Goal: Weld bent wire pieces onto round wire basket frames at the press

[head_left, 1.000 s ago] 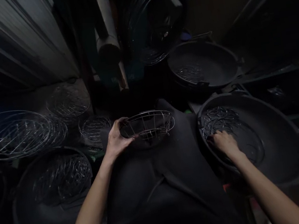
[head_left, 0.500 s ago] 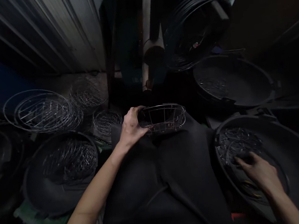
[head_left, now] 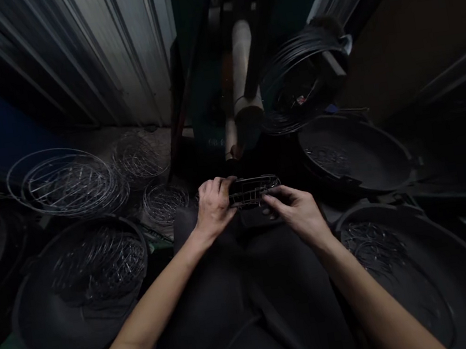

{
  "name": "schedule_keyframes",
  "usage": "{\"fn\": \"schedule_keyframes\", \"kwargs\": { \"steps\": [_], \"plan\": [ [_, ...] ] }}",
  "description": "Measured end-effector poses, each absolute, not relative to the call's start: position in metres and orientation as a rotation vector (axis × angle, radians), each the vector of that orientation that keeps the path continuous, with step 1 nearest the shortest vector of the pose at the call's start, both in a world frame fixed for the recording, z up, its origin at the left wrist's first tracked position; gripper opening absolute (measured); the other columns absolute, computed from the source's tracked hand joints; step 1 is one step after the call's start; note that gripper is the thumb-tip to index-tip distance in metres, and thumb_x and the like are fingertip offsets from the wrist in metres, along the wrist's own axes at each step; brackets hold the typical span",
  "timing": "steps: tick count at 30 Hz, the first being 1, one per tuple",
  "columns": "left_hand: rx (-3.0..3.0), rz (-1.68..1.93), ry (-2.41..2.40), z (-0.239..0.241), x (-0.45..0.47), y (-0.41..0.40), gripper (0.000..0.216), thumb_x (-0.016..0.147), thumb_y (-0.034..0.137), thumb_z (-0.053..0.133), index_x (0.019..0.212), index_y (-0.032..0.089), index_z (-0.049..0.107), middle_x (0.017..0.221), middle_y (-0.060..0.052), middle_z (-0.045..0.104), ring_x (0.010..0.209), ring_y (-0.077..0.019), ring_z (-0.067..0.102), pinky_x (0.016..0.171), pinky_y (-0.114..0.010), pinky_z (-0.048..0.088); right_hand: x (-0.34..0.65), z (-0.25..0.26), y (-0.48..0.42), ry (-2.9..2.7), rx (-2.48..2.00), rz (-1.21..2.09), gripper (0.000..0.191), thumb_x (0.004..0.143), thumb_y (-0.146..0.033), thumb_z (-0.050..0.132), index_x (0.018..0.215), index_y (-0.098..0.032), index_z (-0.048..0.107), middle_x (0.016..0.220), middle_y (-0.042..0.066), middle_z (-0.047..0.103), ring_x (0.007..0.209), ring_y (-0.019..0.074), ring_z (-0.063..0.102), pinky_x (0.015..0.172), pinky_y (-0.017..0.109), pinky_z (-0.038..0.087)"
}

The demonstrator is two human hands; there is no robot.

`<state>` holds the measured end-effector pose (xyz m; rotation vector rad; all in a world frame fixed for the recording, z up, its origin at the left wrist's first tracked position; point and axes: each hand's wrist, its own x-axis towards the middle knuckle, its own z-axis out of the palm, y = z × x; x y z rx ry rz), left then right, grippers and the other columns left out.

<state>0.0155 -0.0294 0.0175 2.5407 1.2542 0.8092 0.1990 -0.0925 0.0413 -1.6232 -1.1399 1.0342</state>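
Gripping the left end of a small wire basket (head_left: 254, 190), the left hand (head_left: 214, 207) has its fingers curled shut over the rim. The right hand (head_left: 298, 214) meets the basket's right end from below, with the fingers bent and closed on the wire. Whether it pinches anything else as well cannot be told in the dim light. The basket is held level and seen nearly edge-on.

Directly below the basket lies the person's dark-clothed lap (head_left: 242, 295). Just left of the basket sits a small round wire rack (head_left: 165, 202). Further left is a stack of wide wire rings (head_left: 63, 182). Left of the basket and nearer the person, a black tub (head_left: 64, 334) holds a heap of wire frames (head_left: 97, 264).

Right of the basket and nearer the person, a second black tub (head_left: 449, 270) contains loose wire pieces (head_left: 372, 244). A third tub (head_left: 371, 162) stands right of the basket and slightly beyond it.

Beyond the basket, a pale roller (head_left: 242, 74) hangs over it, with a wire coil (head_left: 302, 79) to the right of the roller. A corrugated metal wall (head_left: 110, 58) stands beyond the basket, to the left.
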Motion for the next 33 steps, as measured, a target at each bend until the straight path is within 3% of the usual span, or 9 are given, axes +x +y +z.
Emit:
{"fn": "schedule_keyframes", "kwargs": {
  "steps": [10,17,25,33],
  "plan": [
    [2.484,0.826,1.304,0.01,0.008,-0.022,0.054,0.073,0.023,0.063,0.123,0.016,0.043,0.105,-0.009,0.052,0.1,-0.0255,0.049,0.089,-0.04,0.039,0.187,0.042,-0.078,-1.154,-1.572,0.991,0.031,0.072,-0.045,0.069,0.079,-0.015,0.066,0.069,0.0,0.062,0.058,0.01,0.056,0.051,0.02,0.042],
    [2.487,0.875,1.282,0.01,0.006,-0.021,0.055,0.072,0.021,0.062,0.123,0.016,0.043,0.104,-0.009,0.051,0.102,-0.0263,0.048,0.092,-0.042,0.038,0.177,0.047,-0.069,-1.011,-1.511,1.163,0.038,0.066,-0.05,0.07,0.076,-0.016,0.058,0.066,-0.001,0.057,0.055,0.012,0.058,0.045,0.02,0.043],
    [2.472,0.979,1.282,0.008,0.009,-0.017,0.053,0.074,0.02,0.061,0.123,0.017,0.041,0.104,-0.009,0.051,0.1,-0.0255,0.048,0.094,-0.044,0.038,0.168,0.036,-0.06,-1.274,-1.605,0.77,0.03,0.081,-0.048,0.056,0.077,-0.019,0.058,0.069,-0.002,0.055,0.064,0.0119,0.05,0.058,0.022,0.042],
    [2.452,1.014,1.29,0.002,0.009,-0.014,0.055,0.075,0.021,0.061,0.124,0.018,0.038,0.106,-0.008,0.051,0.102,-0.0246,0.049,0.103,-0.048,0.032,0.161,0.034,-0.057,-1.299,-1.63,0.739,0.03,0.084,-0.049,0.052,0.079,-0.02,0.057,0.068,-0.002,0.054,0.061,0.0126,0.048,0.059,0.024,0.039]
  ]
}}
